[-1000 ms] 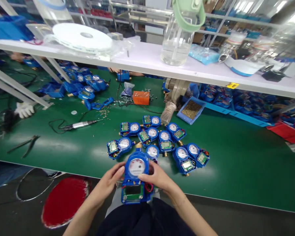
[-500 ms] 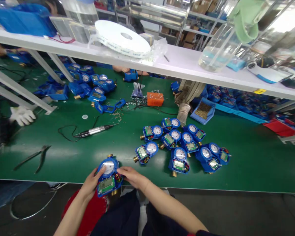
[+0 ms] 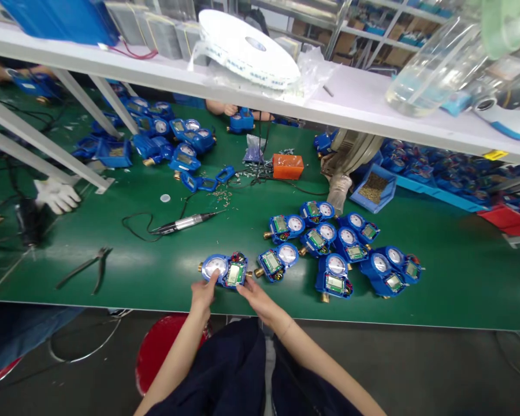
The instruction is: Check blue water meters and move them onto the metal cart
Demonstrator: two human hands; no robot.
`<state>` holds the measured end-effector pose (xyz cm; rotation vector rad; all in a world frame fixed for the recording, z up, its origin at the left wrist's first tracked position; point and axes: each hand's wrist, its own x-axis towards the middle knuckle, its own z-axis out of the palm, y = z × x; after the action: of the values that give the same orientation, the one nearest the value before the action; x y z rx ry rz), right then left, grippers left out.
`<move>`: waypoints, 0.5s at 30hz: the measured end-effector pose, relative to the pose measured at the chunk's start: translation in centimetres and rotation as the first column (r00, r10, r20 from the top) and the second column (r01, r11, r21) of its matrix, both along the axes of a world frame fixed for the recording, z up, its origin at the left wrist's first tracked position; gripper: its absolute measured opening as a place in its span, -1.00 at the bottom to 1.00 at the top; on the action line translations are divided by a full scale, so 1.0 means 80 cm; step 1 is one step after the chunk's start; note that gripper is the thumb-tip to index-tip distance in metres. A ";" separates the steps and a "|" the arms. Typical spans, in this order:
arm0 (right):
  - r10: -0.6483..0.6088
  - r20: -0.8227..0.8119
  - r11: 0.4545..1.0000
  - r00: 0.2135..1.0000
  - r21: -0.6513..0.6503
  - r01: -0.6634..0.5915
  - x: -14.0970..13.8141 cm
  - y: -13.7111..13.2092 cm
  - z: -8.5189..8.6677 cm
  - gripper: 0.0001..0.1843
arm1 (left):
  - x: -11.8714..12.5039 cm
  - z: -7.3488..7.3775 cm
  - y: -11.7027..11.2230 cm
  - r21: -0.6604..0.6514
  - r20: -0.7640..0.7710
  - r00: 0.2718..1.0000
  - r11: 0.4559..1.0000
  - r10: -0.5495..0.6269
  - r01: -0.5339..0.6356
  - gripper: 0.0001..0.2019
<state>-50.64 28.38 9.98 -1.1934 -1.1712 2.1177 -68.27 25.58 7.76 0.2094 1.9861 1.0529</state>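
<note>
Meter (image 3: pixel 225 269) is on my side of the screwdriver (image 3: pixel 184 223), a bit right; can't tell if it touches the counter (image 3: pixel 151 277). My left hand (image 3: pixel 204 294): fingers part-closed on its round end, thumb on top. My right hand (image 3: pixel 255 296): fingers part-closed at its other end. Probably hefty, stiff, smooth; exposed display (image 3: pixel 234 274) and wires (image 3: pixel 239 257) look fragile. I'd best grip the sides or brass ends (image 3: pixel 200 267).

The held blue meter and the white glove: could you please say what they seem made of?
Blue meter: seemingly glossy plastic or painted metal, given its shiny, even colour; its end fitting looks like brass, yellowish and metallic. White glove: likely matte fabric, judging by its limp shape.
</note>
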 end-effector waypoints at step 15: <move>-0.044 -0.057 0.996 0.997 0.074 0.049 -0.014 0.027 -0.002 -0.20 | -0.033 0.005 -0.004 -0.243 -0.439 0.637 0.766 -0.634 0.595 -0.23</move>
<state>-51.76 30.52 9.82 -1.1110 -1.1762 2.0410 -70.94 25.22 8.18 1.1468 2.1359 0.4814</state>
